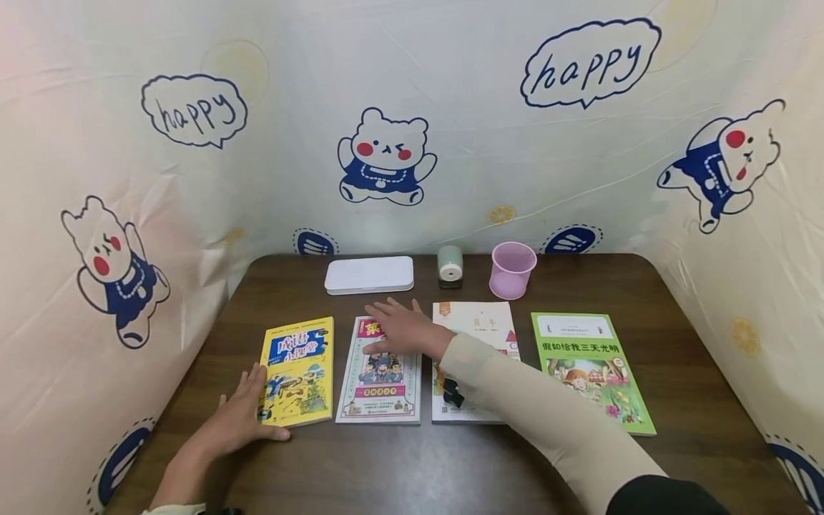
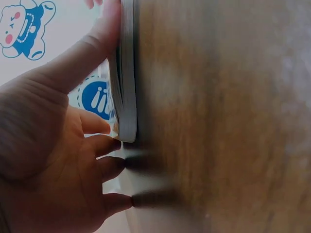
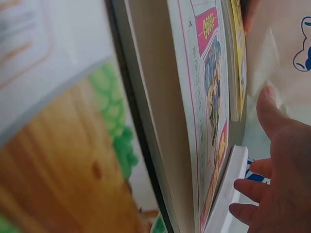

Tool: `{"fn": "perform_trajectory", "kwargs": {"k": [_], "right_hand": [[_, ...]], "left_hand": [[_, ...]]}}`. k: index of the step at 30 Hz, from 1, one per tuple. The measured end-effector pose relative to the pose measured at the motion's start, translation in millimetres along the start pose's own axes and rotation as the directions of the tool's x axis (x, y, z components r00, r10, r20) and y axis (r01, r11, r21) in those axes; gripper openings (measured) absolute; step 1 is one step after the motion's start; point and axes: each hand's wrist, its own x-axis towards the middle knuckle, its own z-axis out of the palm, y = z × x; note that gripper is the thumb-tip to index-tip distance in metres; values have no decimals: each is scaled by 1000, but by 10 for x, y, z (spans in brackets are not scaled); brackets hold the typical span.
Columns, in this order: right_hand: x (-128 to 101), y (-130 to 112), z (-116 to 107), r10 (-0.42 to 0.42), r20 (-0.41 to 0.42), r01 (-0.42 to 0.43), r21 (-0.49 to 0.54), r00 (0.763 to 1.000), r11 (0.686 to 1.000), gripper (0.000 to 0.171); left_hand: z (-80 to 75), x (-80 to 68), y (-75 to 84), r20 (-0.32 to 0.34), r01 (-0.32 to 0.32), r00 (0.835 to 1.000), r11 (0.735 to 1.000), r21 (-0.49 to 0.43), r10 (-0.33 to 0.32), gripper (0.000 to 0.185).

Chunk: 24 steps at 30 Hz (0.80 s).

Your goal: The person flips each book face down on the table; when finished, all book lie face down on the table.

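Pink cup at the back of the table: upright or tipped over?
Upright: the pink cup stands on its narrower base, open rim facing up.

Yellow book (image 1: pixel 297 373): title "成语小课堂", set on two lines of the front cover. Pink-and-white book (image 1: pixel 381 379): first title character "菜"; remaining characters covered by the right hand (image 1: pixel 407 329); smaller print too small to read. White book (image 1: pixel 473 325): title "童年", upper cover. Green book (image 1: pixel 589 368): title "假如给我三天光明", below the white panel. Backdrop sheet (image 1: pixel 470 157): "happy", printed inside the left speech bubble (image 1: pixel 194 111) and the right speech bubble (image 1: pixel 591 63).
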Motion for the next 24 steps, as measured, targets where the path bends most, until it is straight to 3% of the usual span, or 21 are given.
{"fn": "perform_trajectory", "kwargs": {"k": [16, 24], "right_hand": [[227, -57, 130, -3, 30, 0, 77, 1000, 997, 92], [353, -186, 184, -5, 34, 2, 109, 999, 994, 92]], "left_hand": [[-138, 110, -45, 69, -14, 997, 1000, -21, 16, 146], [-176, 115, -79, 58, -34, 998, 998, -45, 37, 138]]}}
